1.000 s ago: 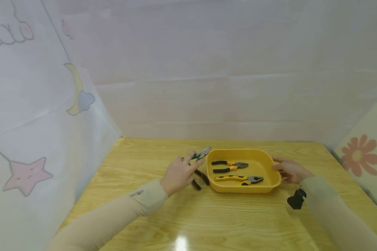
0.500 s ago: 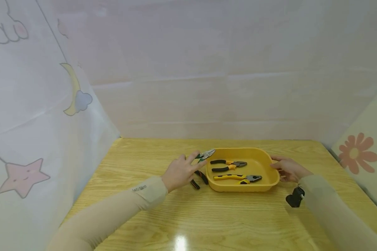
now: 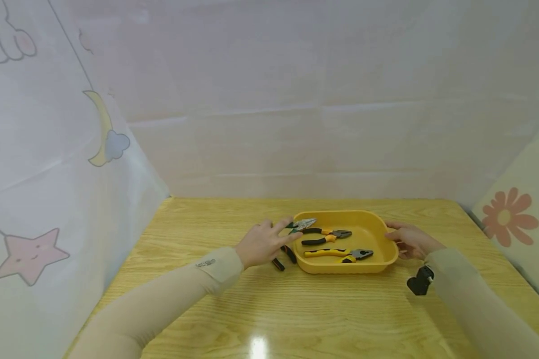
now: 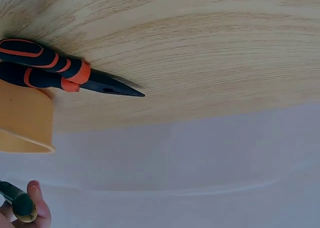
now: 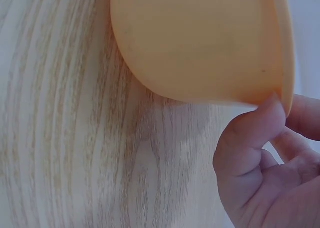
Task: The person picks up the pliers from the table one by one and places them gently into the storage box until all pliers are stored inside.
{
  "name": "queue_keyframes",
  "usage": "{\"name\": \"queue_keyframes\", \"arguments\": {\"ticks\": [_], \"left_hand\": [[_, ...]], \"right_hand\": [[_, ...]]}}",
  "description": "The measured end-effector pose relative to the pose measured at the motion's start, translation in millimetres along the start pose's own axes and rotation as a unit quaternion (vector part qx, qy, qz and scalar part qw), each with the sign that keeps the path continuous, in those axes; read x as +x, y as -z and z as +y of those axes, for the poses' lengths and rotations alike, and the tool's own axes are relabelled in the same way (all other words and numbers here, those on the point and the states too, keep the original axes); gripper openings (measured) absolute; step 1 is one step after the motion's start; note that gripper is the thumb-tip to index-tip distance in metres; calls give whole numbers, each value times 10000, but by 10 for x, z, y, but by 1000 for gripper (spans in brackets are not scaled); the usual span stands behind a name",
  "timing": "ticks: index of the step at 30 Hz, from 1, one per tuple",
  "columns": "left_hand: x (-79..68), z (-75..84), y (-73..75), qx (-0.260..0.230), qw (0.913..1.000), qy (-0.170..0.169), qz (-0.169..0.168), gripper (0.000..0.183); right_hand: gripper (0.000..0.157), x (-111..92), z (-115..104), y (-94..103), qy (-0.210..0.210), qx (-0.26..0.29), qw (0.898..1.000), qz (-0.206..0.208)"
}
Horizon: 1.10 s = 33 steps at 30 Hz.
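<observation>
My left hand (image 3: 262,244) grips green-handled pliers (image 3: 307,223), their metal head over the left side of a yellow tray (image 3: 341,269). In the left wrist view a green handle end (image 4: 22,204) shows between my fingers, above the table. My right hand (image 3: 415,243) pinches the tray's right rim, thumb outside, as the right wrist view shows. Inside the tray lie pliers with black and orange handles (image 3: 328,237) and pliers with yellow and black handles (image 3: 339,254). Black-and-orange needle-nose pliers (image 4: 75,75) rest on the table beside the tray's left wall, partly hidden under my left hand in the head view.
The wooden table (image 3: 269,309) ends at a pale cloth backdrop (image 3: 260,139) behind and at both sides. A black device (image 3: 420,280) hangs at my right wrist, just above the table.
My left hand has moved right with the green-handled pliers, bringing their head from beside the tray's rim to over its inside. My right hand stays on the rim.
</observation>
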<state>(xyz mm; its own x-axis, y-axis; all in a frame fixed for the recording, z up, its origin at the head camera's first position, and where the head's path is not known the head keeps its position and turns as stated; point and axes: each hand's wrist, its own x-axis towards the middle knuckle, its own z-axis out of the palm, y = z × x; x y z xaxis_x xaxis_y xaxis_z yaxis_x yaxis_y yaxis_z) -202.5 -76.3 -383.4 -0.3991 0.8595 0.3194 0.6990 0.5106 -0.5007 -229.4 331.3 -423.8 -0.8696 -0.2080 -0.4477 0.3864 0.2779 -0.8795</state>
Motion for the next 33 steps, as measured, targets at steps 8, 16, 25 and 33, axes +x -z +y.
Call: {"name": "queue_keyframes", "arguments": {"ticks": [8,16,25,33], "left_hand": [[41,-48,-85,-129,9991,-394,-71,61],[120,-74,-126,-60,9970,-748,-197,57],[228,-88,-116,34,9931,-985,-641,57],[315,-91,-166,134,9905,-1175,-698,52]], "right_hand": [[67,-21,-10,-23,25,-29,10000,19],[66,-47,-27,-45,17,-97,9999,71],[66,-51,-25,-43,72,-167,9998,60],[66,-49,-28,-54,53,-144,9998,106]]}}
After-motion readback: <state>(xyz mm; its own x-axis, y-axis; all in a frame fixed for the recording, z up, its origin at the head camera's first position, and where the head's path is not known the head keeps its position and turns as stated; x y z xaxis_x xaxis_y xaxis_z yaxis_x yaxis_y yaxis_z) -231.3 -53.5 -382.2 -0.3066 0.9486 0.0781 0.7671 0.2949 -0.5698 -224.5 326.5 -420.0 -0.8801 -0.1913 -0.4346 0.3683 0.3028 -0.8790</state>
